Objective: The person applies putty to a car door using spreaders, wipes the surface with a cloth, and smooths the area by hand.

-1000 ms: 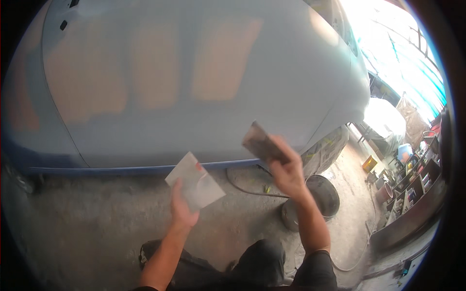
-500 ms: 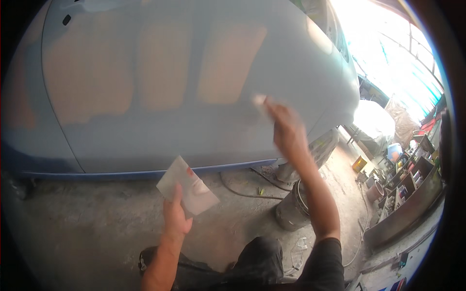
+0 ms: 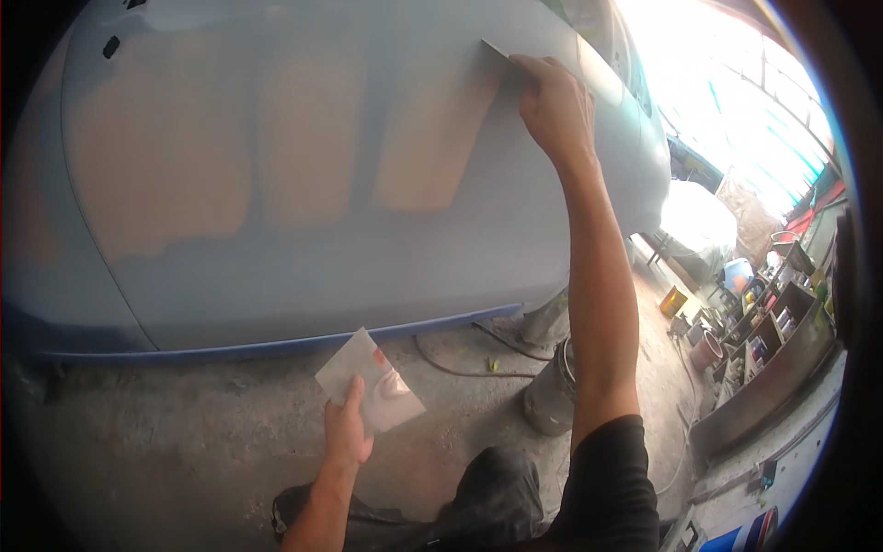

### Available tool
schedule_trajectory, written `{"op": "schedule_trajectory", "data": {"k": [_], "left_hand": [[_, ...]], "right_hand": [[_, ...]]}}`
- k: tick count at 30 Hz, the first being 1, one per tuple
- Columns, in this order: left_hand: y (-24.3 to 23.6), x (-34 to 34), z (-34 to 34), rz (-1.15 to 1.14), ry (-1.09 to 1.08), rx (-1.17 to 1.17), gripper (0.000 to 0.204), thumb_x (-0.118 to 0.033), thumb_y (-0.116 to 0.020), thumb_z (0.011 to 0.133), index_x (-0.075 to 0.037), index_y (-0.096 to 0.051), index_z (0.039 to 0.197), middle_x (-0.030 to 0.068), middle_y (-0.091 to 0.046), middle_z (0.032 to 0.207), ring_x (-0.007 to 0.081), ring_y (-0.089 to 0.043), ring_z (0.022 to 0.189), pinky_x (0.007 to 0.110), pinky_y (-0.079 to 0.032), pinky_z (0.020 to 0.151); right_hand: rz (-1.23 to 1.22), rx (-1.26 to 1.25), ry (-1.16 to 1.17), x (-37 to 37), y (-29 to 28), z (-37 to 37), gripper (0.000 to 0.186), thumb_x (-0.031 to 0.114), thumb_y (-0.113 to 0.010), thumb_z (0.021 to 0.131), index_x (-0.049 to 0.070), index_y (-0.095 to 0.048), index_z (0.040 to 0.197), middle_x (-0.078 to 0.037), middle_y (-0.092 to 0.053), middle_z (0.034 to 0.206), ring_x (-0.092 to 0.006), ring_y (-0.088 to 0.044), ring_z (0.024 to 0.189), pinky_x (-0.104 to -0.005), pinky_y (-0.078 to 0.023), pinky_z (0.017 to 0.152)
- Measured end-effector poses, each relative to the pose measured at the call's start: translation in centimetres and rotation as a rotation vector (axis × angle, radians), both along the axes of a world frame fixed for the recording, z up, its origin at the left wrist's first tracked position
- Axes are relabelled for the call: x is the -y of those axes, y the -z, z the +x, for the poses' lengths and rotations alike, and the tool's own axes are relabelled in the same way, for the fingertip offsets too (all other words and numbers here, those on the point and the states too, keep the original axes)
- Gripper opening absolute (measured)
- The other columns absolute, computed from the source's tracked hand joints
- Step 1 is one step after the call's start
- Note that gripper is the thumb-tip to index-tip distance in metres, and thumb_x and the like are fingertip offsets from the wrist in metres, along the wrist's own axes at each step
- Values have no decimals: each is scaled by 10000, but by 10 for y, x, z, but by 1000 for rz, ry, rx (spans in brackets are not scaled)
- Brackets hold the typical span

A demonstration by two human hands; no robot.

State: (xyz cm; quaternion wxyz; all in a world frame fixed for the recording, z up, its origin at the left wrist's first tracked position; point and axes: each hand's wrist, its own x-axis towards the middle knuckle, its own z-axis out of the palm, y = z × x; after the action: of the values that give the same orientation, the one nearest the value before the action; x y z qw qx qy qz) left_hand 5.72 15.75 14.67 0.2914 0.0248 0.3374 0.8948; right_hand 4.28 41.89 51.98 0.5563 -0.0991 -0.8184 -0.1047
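My left hand [image 3: 345, 428], low in the middle, holds a pale square plate [image 3: 368, 396] with a red smear and a glossy pale pink lump on it, thumb on top. My right hand [image 3: 559, 110] is raised high on the grey car door [image 3: 313, 258], gripping a thin flat spreader [image 3: 495, 48] at the top right corner of the rightmost beige filler patch [image 3: 428, 147]. The door has several such beige patches. Whether the spreader's edge touches the panel is hard to tell.
Below the door are a dark bucket [image 3: 547, 396] and hoses [image 3: 460, 370] on the concrete floor [image 3: 184, 432]. On the right are shelves of cans and tools [image 3: 763, 340], a yellow container [image 3: 673, 299] and a white covered object [image 3: 694, 221] near a bright opening.
My right hand has risen with the spreader from the lower door to its upper right part. My left hand and plate sit a little lower in the view, as does the door's bottom edge.
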Motion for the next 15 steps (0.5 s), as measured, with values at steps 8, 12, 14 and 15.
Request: {"op": "schedule_trajectory", "data": {"k": [8, 12, 14, 15], "left_hand": [[-1, 7, 0, 9, 1, 37, 461, -232, -651, 978, 11, -512, 1345, 97, -599, 1269, 219, -596, 1149, 378, -492, 973], [0, 4, 0, 15, 7, 44, 472, -231, -653, 976, 11, -501, 1352, 101, -593, 1280, 224, -590, 1161, 384, -492, 976], [-2, 5, 0, 29, 39, 55, 480, -219, -655, 974, 5, -486, 1364, 107, -582, 1294, 227, -583, 1172, 388, -494, 975], [-1, 4, 0, 25, 39, 52, 480, -219, -655, 974, 5, -486, 1364, 107, -582, 1294, 227, -583, 1172, 388, -494, 975]], "right_hand": [[153, -63, 41, 5, 80, -3, 503, -28, -591, 804, 225, -684, 1228, -12, -663, 1216, -253, -591, 1189, -669, -258, 1130], [177, -110, 77, 2, 153, -13, 507, 0, -645, 800, 224, -653, 1255, 14, -636, 1230, -219, -581, 1196, -674, -218, 1139], [178, -151, 67, -3, 192, -22, 476, 22, -653, 811, 214, -653, 1247, 18, -631, 1230, -212, -584, 1189, -675, -201, 1143], [169, -161, 63, -4, 211, -25, 464, 40, -649, 824, 211, -649, 1256, 18, -627, 1240, -212, -582, 1190, -674, -188, 1146]]}}
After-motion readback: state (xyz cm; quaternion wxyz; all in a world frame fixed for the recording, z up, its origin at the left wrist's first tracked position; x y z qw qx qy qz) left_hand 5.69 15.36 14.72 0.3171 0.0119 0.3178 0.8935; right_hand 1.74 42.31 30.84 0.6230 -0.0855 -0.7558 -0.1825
